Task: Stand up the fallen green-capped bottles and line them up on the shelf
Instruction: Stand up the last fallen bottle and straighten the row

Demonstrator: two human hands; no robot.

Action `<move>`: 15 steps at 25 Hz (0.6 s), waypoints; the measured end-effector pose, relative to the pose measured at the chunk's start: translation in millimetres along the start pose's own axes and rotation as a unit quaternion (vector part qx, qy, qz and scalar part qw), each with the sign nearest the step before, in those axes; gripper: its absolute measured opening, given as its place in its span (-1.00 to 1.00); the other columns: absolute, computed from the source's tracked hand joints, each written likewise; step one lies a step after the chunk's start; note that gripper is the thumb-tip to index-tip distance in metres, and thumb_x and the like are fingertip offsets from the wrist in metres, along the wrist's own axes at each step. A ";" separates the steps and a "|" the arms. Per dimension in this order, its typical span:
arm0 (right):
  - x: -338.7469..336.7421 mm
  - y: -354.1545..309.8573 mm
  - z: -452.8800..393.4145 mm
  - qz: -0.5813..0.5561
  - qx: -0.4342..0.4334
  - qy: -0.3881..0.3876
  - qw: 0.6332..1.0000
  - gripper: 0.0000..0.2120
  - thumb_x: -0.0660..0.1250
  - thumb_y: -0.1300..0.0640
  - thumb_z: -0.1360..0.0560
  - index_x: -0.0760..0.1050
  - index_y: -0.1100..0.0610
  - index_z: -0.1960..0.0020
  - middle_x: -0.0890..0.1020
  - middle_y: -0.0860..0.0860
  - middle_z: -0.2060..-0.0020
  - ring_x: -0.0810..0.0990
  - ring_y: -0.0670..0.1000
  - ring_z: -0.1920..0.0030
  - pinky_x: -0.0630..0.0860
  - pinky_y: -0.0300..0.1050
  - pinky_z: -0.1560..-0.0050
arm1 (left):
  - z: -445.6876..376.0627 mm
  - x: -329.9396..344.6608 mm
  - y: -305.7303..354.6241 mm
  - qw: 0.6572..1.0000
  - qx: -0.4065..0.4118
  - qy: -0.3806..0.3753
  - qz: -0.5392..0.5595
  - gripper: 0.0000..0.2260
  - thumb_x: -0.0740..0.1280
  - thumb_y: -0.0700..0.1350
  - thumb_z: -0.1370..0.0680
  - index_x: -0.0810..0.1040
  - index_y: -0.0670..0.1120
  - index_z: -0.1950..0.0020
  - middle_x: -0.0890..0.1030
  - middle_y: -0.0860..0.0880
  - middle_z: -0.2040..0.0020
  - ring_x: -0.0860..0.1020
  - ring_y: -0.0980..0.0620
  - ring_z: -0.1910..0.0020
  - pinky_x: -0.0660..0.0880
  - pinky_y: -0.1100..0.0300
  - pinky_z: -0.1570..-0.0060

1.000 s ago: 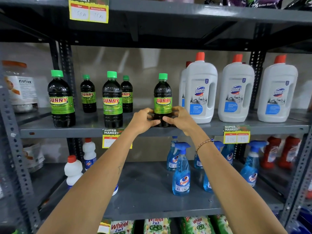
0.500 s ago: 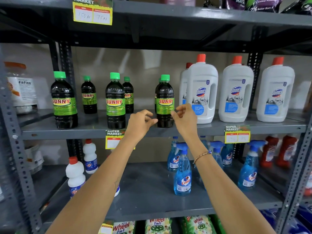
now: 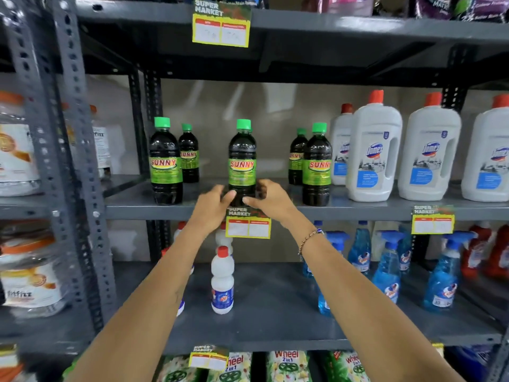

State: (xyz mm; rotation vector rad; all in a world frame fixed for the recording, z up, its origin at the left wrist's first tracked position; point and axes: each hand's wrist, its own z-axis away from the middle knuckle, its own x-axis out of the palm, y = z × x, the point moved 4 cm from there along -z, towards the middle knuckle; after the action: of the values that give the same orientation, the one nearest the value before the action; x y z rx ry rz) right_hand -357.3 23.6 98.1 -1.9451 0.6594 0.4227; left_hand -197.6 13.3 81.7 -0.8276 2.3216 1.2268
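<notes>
Shifted from the right bottle (image 3: pixel 316 164) to the middle bottle (image 3: pixel 241 161). Left hand (image 3: pixel 212 206) and right hand (image 3: pixel 271 198) cupping its base, fingers loosely curled. Probably nudging into line; none visibly fallen.

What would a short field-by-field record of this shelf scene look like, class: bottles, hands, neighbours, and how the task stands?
green-capped bottles: five visible, all upright
front row: left bottle, middle bottle, right bottle
back row: one behind the left bottle, one behind the right
left hand: at the middle bottle's base, on its left side
right hand: at the same base, on its right side
shelf: grey metal
neighbours: white red-capped jugs to the right
fallen bottles: none visible
</notes>
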 end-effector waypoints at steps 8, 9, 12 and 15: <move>0.6 1.7 2.3 -0.061 0.031 -0.015 0.998 -0.54 0.49 0.21 -0.40 0.48 0.21 -0.26 0.66 0.11 -0.12 0.64 0.02 -0.06 0.57 -0.04 -0.14 | -4.4 3.1 -6.4 0.999 0.048 0.012 -0.021 -0.65 0.22 0.06 -0.59 0.48 -0.19 -0.19 0.64 -0.19 -0.04 0.58 -0.20 -0.04 0.50 0.00 0.03; 1.2 0.5 2.9 -0.070 0.029 -0.014 0.997 -0.56 0.48 0.23 -0.41 0.48 0.21 -0.26 0.66 0.10 -0.12 0.63 0.00 -0.04 0.57 -0.10 -0.10 | -5.2 2.4 -7.0 0.998 0.052 0.009 -0.025 -0.65 0.22 0.07 -0.59 0.48 -0.19 -0.19 0.64 -0.18 -0.04 0.58 -0.20 -0.04 0.51 -0.04 0.01; 2.7 1.4 3.6 -0.081 0.027 -0.006 0.996 -0.57 0.47 0.25 -0.42 0.48 0.20 -0.26 0.65 0.10 -0.12 0.62 -0.01 -0.03 0.56 -0.12 -0.07 | -5.5 2.5 -9.6 0.997 0.066 0.017 -0.030 -0.65 0.23 0.07 -0.59 0.48 -0.17 -0.19 0.65 -0.16 -0.04 0.60 -0.17 -0.02 0.53 -0.06 0.03; 2.4 5.1 0.8 -0.092 0.028 -0.008 0.995 -0.57 0.46 0.27 -0.43 0.48 0.20 -0.27 0.65 0.11 -0.13 0.63 0.03 -0.08 0.56 0.00 -0.18 | -3.1 3.1 -7.4 0.996 0.065 0.031 -0.051 -0.65 0.21 0.09 -0.59 0.48 -0.14 -0.19 0.65 -0.14 -0.03 0.60 -0.15 0.00 0.52 0.01 0.12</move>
State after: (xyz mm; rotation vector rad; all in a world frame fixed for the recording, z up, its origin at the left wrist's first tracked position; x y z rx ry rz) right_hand -358.6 21.9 92.8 -1.9278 0.4728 0.3014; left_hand -195.3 6.4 77.0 -0.9387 2.3467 1.0099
